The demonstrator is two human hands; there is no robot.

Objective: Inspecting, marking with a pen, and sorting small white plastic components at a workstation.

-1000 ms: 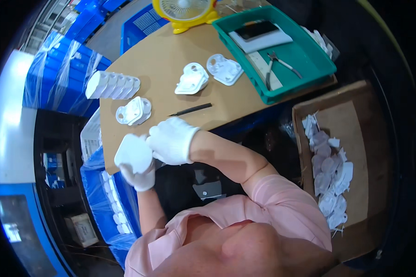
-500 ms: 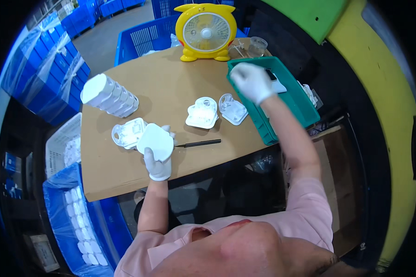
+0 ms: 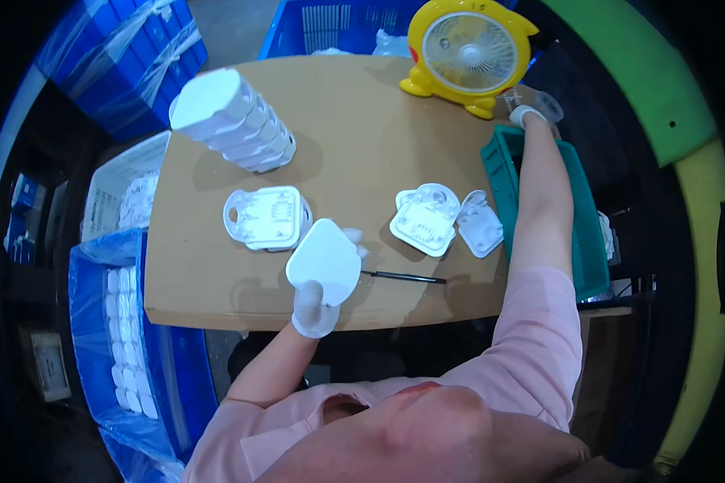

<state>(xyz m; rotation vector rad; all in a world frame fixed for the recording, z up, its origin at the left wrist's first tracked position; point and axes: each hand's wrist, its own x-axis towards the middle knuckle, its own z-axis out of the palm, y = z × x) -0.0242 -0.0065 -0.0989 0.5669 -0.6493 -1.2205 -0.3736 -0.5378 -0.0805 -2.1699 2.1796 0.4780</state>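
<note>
Left fingers [image 3: 354,235] pinch white part [image 3: 325,255]; thumb [image 3: 308,295] over near edge; right hand [image 3: 527,115]: fingers unclear

Comprises one tall stack [image 3: 232,121] and two low lots of white plastic pieces [image 3: 267,217], not countable piece by piece, plus one loose white part [image 3: 481,227] and one rounded white plate [image 3: 326,262]. Adds one black pen-like tool [image 3: 415,278], one yellow fan [image 3: 469,52], one green tray [image 3: 503,165], one clear cup [image 3: 549,106]. Includes one brown table [image 3: 354,153], one white basket [image 3: 106,179], one blue lined bin [image 3: 177,354], one blue crate [image 3: 330,22].
</note>
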